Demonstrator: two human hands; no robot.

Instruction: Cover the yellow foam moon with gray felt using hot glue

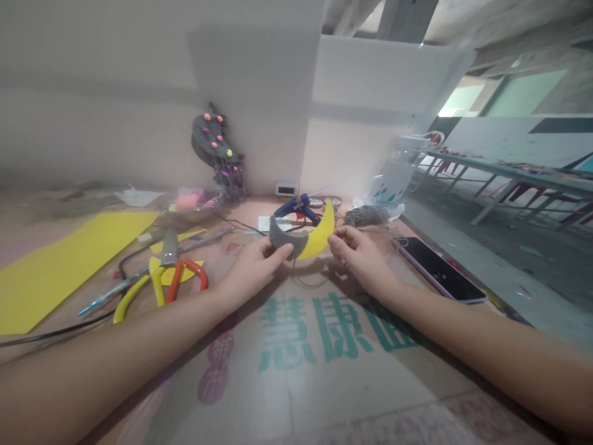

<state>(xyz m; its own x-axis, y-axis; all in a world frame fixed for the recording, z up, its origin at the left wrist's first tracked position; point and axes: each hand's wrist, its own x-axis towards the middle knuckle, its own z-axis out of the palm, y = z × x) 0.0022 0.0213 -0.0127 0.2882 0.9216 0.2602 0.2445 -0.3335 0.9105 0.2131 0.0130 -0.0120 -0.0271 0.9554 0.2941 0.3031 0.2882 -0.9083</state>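
Both hands are up near the far-middle of the table, sharing one piece: a yellow foam crescent point(320, 237) with its left end already covered in grey yarn wrapping point(281, 237). The left hand point(256, 264) pinches that grey end, thumb on top and fingers under, which looks like a way to keep the wraps from sliding. The right hand point(360, 256) has its fingertips bunched together at the crescent's lower yellow edge. I can't tell if they're gripping foam or a thin strand. The crescent sits just above the printed cardboard table cover point(301, 371), tilted, probably so there's room to get around it.

The rest is laid out within reach. A blue glue gun point(299, 208) lies just behind the crescent, and a loose grey yarn bundle point(367, 215) is far right of it. Yellow-and-orange handled scissors point(178, 272) and a big yellow foam sheet point(55, 266) are off to the left. A dark phone point(438, 270) lies on the right. A dark crescent dotted with pompoms point(213, 145) leans against the far wall.
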